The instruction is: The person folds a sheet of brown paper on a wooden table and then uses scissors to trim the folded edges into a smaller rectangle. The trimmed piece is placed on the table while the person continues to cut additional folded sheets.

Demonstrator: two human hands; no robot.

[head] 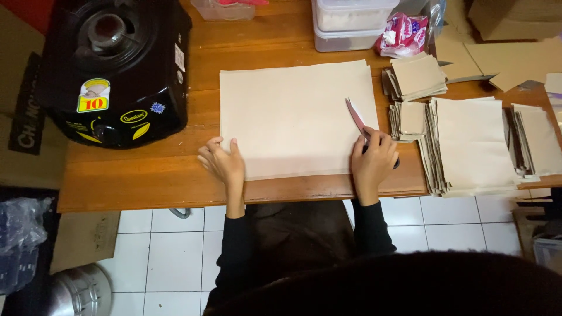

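A large cream paper sheet (293,117) lies flat on the wooden table (146,175). My left hand (222,162) rests on the sheet's near left corner, fingers curled and pressing it down. My right hand (373,161) grips a pair of scissors (356,117) at the sheet's right side. The blades point away from me along the right edge. The handles are hidden inside my fist.
A black single-burner gas stove (114,70) stands at the left. Stacks of cut brown paper pieces (468,146) and smaller squares (417,76) fill the right. Plastic containers (345,23) and a pink packet (403,34) sit at the back. White floor tiles (164,251) lie below.
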